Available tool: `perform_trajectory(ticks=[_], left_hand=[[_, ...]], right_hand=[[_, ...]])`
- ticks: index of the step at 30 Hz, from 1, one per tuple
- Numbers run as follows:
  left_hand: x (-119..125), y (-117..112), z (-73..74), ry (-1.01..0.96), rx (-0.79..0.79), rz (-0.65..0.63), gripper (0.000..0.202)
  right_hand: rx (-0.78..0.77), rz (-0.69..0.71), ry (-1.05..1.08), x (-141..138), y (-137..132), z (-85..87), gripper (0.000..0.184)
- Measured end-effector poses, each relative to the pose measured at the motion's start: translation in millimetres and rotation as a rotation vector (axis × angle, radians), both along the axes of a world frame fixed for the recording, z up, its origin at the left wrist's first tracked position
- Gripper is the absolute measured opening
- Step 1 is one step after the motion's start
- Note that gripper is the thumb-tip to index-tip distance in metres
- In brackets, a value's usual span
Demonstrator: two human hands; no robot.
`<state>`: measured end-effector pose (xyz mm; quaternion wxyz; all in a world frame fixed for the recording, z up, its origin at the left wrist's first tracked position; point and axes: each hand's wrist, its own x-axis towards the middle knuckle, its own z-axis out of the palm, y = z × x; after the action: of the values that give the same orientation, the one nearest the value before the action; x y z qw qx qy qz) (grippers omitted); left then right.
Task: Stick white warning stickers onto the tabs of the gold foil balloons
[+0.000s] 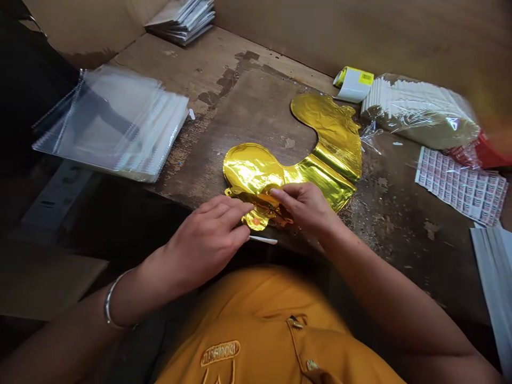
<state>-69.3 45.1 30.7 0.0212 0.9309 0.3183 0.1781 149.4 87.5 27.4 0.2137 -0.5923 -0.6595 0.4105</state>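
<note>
A shiny gold foil balloon (338, 149), flat and curved like a hook, lies on the worn table in front of me. My right hand (306, 205) pinches its near edge between thumb and fingers, where the foil is crumpled and folded. Close beside it, my left hand (218, 229) is closed at the same near edge, its fingertips by a small gold flap. A thin white stick (264, 240) sticks out from under the left thumb, pointing right. The left fingers partly hide the foil and the stick's other end.
Clear plastic sleeves (116, 117) are stacked at the left. More flat packets (182, 21) stand at the back. To the right are a bag of white sticks (420, 106), a yellow-and-white roll (355, 84), a sticker sheet (462, 184) and a paper stack (494, 272).
</note>
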Motion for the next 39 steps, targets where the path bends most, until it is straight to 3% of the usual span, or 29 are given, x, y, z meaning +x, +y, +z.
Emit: perform_trajectory(ticks=[3,5,8,10,12,14,16,20,23,27,30,32,36,39], left_hand=[[7.0,7.0,-4.4,0.022,-0.081,-0.132,0.016],[11.1,13.0,-10.7,0.047,-0.14,-0.193,0.016],[13.4,19.8,-19.5,0.062,-0.199,-0.229,0.014],[12.9,21.4,-22.2,0.069,-0.213,-0.239,0.013],[12.0,21.1,-22.3,0.08,-0.213,-0.235,0.013],[11.4,20.1,-21.5,0.089,-0.211,-0.235,0.014],[11.2,19.2,-21.1,0.087,-0.203,-0.234,0.013],[11.5,18.9,-20.6,0.08,-0.207,-0.224,0.014],[11.2,18.9,-20.2,0.076,-0.227,-0.217,0.013],[9.6,18.0,-23.1,0.042,-0.263,-0.215,0.013],[9.1,16.9,-26.3,0.022,-0.277,-0.206,0.013],[9.4,16.3,-27.4,0.02,-0.281,-0.2,0.013],[10.5,15.8,-27.1,0.012,-0.298,-0.191,0.016],[10.7,16.2,-27.9,0.005,-0.297,-0.185,0.021]], right_hand=[[-0.098,0.049,0.037,0.7,9.2,1.1,0.042],[-0.07,0.083,0.006,-0.8,10.3,0.8,0.042],[0.135,-0.017,-0.084,-2.5,2.2,-0.7,0.042],[0.295,-0.063,-0.152,-1.4,-8.0,-2.2,0.033],[0.413,0.037,-0.246,1.1,-19.2,-3.7,0.027],[0.472,0.19,-0.359,3.3,-29.0,-4.9,0.042],[0.49,0.262,-0.432,3.5,-36.1,-5.8,0.043],[0.467,0.265,-0.403,-1.5,-40.0,-7.4,0.047],[0.402,0.25,-0.271,-0.6,-30.0,-4.6,0.026],[0.209,-0.023,0.047,23.6,5.4,13.1,0.017],[0.252,-0.159,0.217,43.8,24.2,24.9,0.028],[0.221,-0.112,0.133,47.7,21.6,23.8,0.039],[0.165,-0.017,-0.181,48.4,13.1,14.2,0.012],[0.102,-0.137,-0.26,73.0,47.5,21.9,0.012]])
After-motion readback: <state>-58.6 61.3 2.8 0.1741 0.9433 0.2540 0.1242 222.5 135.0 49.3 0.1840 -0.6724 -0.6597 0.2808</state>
